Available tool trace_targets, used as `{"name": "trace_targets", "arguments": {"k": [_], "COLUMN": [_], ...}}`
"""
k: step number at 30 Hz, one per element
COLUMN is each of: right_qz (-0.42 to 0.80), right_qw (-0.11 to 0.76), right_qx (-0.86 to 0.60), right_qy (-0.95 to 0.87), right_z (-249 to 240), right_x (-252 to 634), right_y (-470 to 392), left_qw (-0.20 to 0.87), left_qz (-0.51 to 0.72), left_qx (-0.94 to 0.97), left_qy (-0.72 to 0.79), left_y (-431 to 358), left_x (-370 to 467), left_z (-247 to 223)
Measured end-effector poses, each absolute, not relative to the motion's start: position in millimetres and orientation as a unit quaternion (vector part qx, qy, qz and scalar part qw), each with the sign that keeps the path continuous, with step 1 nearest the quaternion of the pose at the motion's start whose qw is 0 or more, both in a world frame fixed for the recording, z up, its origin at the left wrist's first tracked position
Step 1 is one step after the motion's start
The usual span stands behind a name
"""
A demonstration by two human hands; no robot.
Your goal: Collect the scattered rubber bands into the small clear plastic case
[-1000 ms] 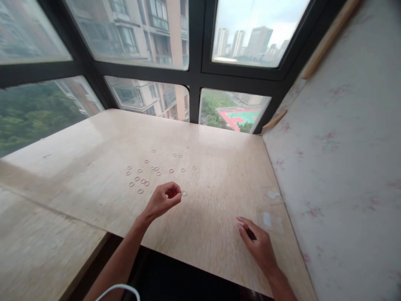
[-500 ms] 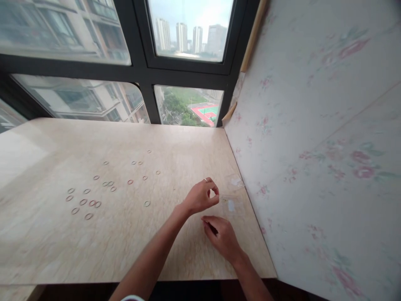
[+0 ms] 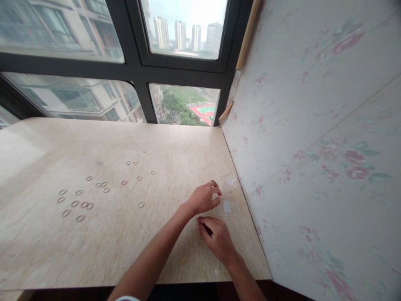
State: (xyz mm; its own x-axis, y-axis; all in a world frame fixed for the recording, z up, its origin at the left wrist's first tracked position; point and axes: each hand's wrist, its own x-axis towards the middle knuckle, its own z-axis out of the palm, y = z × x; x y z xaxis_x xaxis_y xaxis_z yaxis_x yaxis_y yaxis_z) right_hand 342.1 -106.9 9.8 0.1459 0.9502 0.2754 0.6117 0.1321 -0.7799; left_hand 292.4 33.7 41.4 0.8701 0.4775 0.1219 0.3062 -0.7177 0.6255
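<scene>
My left hand (image 3: 205,198) reaches over the marble-patterned top, its thumb and forefinger nearly meeting at a small yellowish ring (image 3: 222,199) by a clear plastic bag (image 3: 231,207). Whether the fingertips grip that ring is too small to tell. Just below, my right hand (image 3: 216,236) rests near the surface with thumb and fingers pinched together; what they hold, if anything, is hidden. A second clear bag (image 3: 231,181) lies behind the first, beside the wall. Several thin rings are scattered to the left, among them a greenish ring (image 3: 140,205) and a red ring (image 3: 124,182).
The top (image 3: 175,146) ends at a dark window frame (image 3: 181,73) at the back. A flowered wall (image 3: 282,138) stands close on the right of both hands. The front edge of the top runs below my forearms.
The view has shifted slightly to the right. My left hand has moved a little closer to the nearer bag, its fingertips now by the small ring. My right hand keeps its pinched shape.
</scene>
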Motion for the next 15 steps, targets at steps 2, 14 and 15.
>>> {"name": "trace_targets", "arguments": {"k": [2,14,15], "right_qz": [0.205,0.211,0.219], "right_qw": [0.426,0.403,0.400], "right_qx": [-0.627,-0.637,-0.638], "right_qy": [-0.619,-0.622,-0.620], "right_z": [11.2,2.4,2.0], "right_x": [342.4,345.7,346.0], "right_y": [-107.3,-111.8,-111.2], "left_qw": [0.321,0.260,0.248], "left_qz": [0.149,0.235,0.244], "left_qx": [0.909,0.884,0.881], "left_qy": [0.220,0.309,0.321], "left_y": [34.7,56.3,57.7], "left_x": [284.3,199.0,192.8], "left_z": [39.7,23.8,21.9]}}
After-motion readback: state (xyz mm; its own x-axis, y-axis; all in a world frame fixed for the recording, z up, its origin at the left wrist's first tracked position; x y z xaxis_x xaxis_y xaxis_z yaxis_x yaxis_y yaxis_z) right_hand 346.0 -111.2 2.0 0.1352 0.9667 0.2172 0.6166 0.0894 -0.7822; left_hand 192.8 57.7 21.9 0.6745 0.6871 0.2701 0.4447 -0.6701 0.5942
